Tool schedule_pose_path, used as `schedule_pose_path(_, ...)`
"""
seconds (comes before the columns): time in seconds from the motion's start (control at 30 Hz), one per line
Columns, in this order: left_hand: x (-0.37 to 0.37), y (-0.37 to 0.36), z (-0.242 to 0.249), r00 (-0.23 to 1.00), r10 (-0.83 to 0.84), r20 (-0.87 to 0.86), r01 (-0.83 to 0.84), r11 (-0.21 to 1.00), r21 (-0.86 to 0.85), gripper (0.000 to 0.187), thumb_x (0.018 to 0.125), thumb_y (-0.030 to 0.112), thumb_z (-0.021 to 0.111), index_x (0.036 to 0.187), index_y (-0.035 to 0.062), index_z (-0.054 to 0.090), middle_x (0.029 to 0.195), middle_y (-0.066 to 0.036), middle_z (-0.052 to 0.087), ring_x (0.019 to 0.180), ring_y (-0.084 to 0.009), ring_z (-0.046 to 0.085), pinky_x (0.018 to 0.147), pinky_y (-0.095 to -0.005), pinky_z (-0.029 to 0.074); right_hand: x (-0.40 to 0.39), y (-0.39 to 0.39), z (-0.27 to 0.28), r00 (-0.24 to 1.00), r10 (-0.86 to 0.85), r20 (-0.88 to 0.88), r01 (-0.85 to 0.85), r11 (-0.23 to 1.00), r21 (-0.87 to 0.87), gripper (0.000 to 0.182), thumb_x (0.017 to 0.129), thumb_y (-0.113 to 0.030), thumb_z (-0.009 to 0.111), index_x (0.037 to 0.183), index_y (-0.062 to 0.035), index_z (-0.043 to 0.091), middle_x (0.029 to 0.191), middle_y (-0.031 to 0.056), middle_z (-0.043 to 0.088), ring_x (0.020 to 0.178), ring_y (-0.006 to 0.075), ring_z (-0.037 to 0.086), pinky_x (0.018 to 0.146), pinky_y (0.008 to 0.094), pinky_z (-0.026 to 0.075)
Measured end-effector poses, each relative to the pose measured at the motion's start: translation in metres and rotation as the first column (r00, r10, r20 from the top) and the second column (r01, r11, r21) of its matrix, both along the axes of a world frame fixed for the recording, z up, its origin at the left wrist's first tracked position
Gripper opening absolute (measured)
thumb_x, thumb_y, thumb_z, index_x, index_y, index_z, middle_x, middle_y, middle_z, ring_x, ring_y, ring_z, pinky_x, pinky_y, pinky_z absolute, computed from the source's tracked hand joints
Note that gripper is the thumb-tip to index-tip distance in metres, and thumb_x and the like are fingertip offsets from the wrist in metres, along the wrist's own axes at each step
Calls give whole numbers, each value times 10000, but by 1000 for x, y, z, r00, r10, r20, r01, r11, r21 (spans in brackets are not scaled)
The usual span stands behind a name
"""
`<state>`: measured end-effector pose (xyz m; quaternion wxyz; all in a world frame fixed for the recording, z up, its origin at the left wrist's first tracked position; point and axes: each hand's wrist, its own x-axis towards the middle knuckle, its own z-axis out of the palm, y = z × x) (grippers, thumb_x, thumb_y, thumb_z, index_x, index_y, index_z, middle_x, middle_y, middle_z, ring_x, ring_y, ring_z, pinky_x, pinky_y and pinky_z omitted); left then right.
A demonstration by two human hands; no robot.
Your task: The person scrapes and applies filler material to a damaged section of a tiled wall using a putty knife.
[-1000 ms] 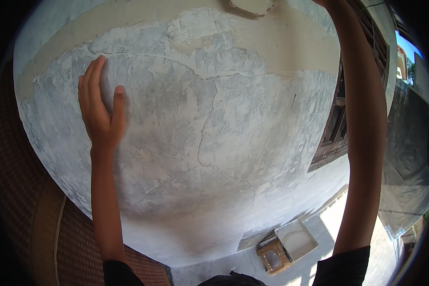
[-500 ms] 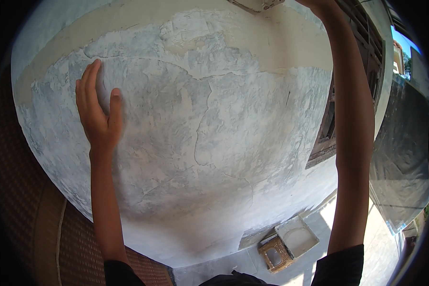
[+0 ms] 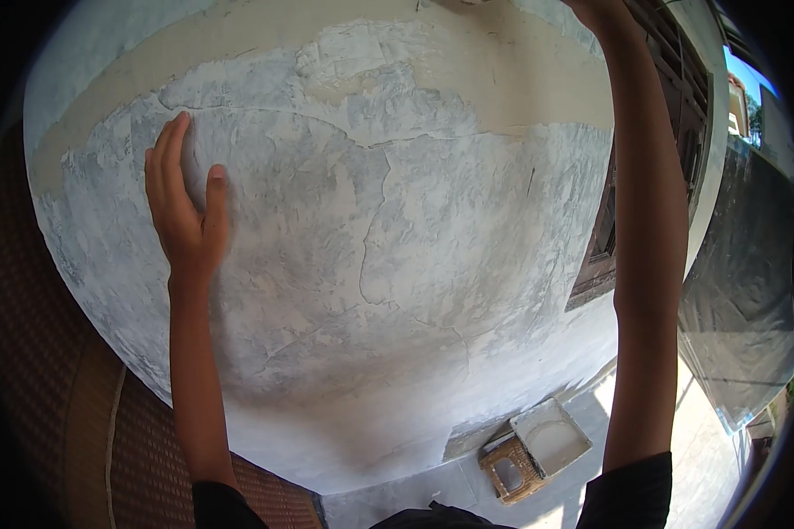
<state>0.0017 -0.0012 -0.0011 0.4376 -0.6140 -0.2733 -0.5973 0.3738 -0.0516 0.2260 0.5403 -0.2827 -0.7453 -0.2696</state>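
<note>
A wall (image 3: 282, 203) with patchy grey and white plaster and thin cracks fills the middle of the view. On its left part my left hand (image 3: 185, 207) is open, fingers stretched upward and thumb apart, close to or against the surface; contact is hard to judge. My right hand (image 3: 598, 12) is raised at the top edge, where the frame cuts off its fingers. To the left of it, just a sliver of a dark-edged, flat tool (image 3: 464, 3) shows at the top. Whether my right hand holds this tool is out of sight. A smoother beige band (image 3: 547, 79) of plaster runs across the upper wall.
Below right, a whitish square tray (image 3: 551, 438) rests on a brown plastic stool (image 3: 512, 474) on the floor. A dark wooden window frame (image 3: 604, 229) is behind my right arm. Dark sheeting (image 3: 741, 291) hangs at far right; reddish-brown tiles (image 3: 159, 441) lie at lower left.
The flat tool at the top has moved up, mostly out of view. My right arm has shifted slightly left. My left hand keeps nearly the same place on the wall.
</note>
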Motion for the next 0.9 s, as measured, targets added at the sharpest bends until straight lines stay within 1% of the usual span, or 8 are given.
schedule_pose_path(0.07,0,0,-1,1000,4,1,-4,1000,-10,526,985,269,552,1462,69,455,1475,-143,484,1392,-341,418,1183,-517,278,-4,6,-1,975,210,-75,-220,961,-169,242,898,-208,765,1029,-10,720,904,57,721,803,140,661,727,292,538)
schedule_pose_path(0.2,0,1,-1,1000,6,-2,-6,1000,-4,531,987,287,552,1462,71,454,1471,-143,487,1388,-339,423,1182,-521,278,-5,22,2,969,223,105,-186,942,-278,235,900,-195,762,1047,-18,711,887,43,715,738,119,634,701,266,523)
schedule_pose_path(0.33,-2,1,0,1000,-10,-10,10,1000,0,530,993,303,550,1461,72,455,1471,-142,488,1384,-339,427,1180,-522,280,-4,13,-5,993,117,18,-104,937,-333,240,897,-204,765,1034,-15,712,865,39,714,747,118,639,688,272,521)
schedule_pose_path(0.43,-1,1,0,1000,-14,-3,14,1000,3,532,997,314,548,1462,74,455,1470,-140,489,1384,-340,427,1180,-520,281,7,34,1,976,208,58,-175,918,-356,261,894,-244,772,1024,-25,715,853,32,711,743,109,636,662,268,503)
schedule_pose_path(0.57,0,0,0,1000,-26,2,26,1000,-6,534,998,322,546,1463,76,455,1470,-138,489,1386,-338,425,1180,-520,281,24,38,5,990,141,18,-123,914,-386,289,887,-300,780,1013,-48,719,837,20,702,724,98,624,608,247,455)
schedule_pose_path(0.63,2,-2,0,1000,23,1,-23,1000,9,551,928,171,579,1454,58,460,1466,-149,496,1359,-334,456,1175,-520,275,32,34,6,996,91,14,-78,916,-394,272,886,-314,777,997,-72,724,804,3,684,685,82,593,562,230,396)
schedule_pose_path(0.77,1,-1,0,1000,1,3,-1,1000,4,548,930,172,576,1454,62,461,1462,-145,501,1363,-330,454,1183,-530,261,36,25,5,985,139,-99,-164,931,-327,240,888,-326,768,954,-100,721,743,-23,654,615,55,524,523,227,328)
schedule_pose_path(0.9,2,0,0,1000,1,4,-1,1000,8,540,938,183,571,1452,59,461,1459,-146,506,1369,-331,452,1193,-539,240,22,32,2,988,154,-23,-151,912,-381,230,887,-324,767,938,-105,722,744,-25,660,620,59,537,527,227,332)
